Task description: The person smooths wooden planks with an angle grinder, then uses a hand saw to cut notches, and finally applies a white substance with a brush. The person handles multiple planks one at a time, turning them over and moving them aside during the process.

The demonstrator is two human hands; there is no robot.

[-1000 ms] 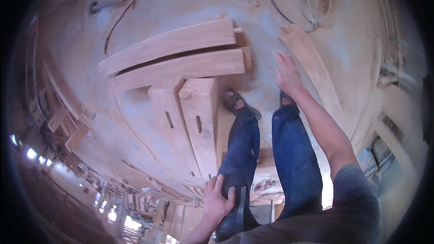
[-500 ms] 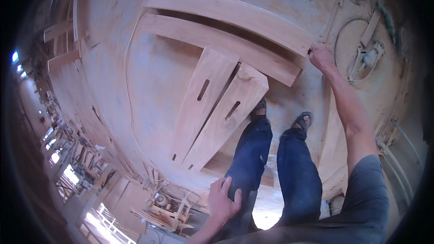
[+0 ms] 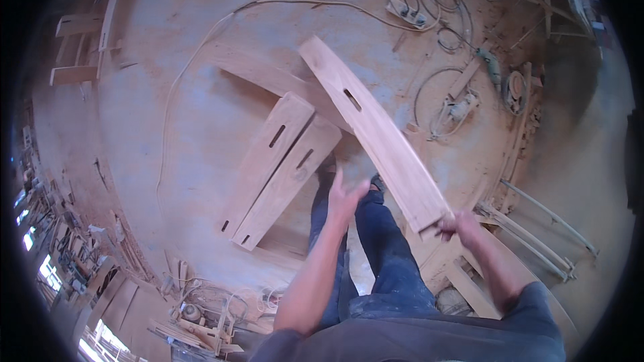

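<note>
My right hand [image 3: 463, 228] grips the near end of a long wooden board [image 3: 384, 141], raised and slanting away to the upper left, with a dark oval slot in its upper half. In front of my legs is my left hand [image 3: 345, 196], holding nothing, fingers apart, close to that board without touching it. Beyond it a second long board [image 3: 258, 70] lies on the floor, partly covered by the raised one. Two tapered slotted boards [image 3: 265, 151] [image 3: 295, 174] rest side by side, left of my feet, their wide ends toward the long board.
On the floor at right are a green power tool [image 3: 492, 68], coiled cables [image 3: 515, 92] and a power strip [image 3: 406, 13]. A pale cable [image 3: 176, 94] curves around the boards. Clamp bars [image 3: 530, 238] are beside my right arm; machinery [image 3: 194, 312] stands lower left.
The farther long board has come up off the floor and swung round in my right hand, its slotted face now showing. My left hand has moved from my knee forward toward it.
</note>
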